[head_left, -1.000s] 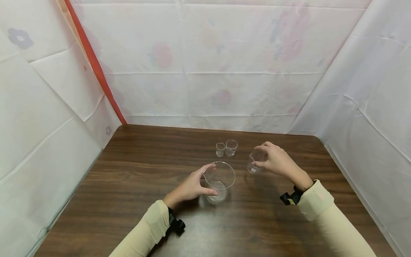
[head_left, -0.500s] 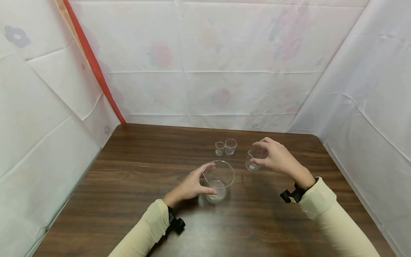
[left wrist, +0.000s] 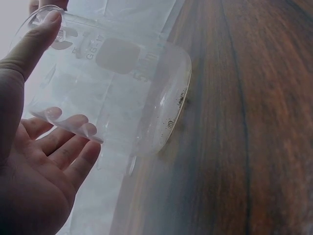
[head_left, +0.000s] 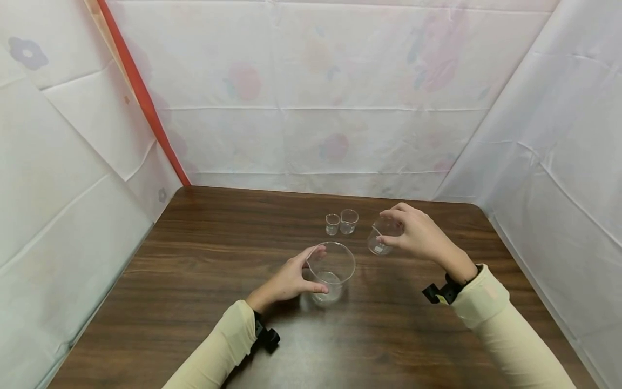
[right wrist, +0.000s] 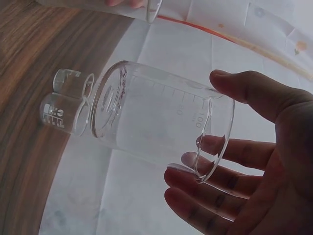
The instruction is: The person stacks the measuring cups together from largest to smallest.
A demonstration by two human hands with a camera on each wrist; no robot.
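Note:
My left hand [head_left: 286,280] grips a large clear glass beaker [head_left: 333,278], which stands upright on the table. Its thumb lies along the near side and the fingers curve round the far side; the left wrist view shows white print on the glass [left wrist: 117,56]. A medium beaker [right wrist: 156,112], marked with a scale, is pinched near its rim between thumb and fingers of my right hand [head_left: 420,237]. It hangs mostly upright, to the right of and behind the large one. No coloured contents show in either beaker.
Two small glass beakers stand side by side at the back: the smallest beaker [head_left: 332,226] on the left and a slightly bigger beaker [head_left: 349,222] on the right. The brown wooden table [head_left: 218,232] is bordered by white patterned cloth [head_left: 291,140].
My right hand has carried the medium beaker a little toward the back and left, nearer the two small beakers. The left hand and large beaker have stayed in place.

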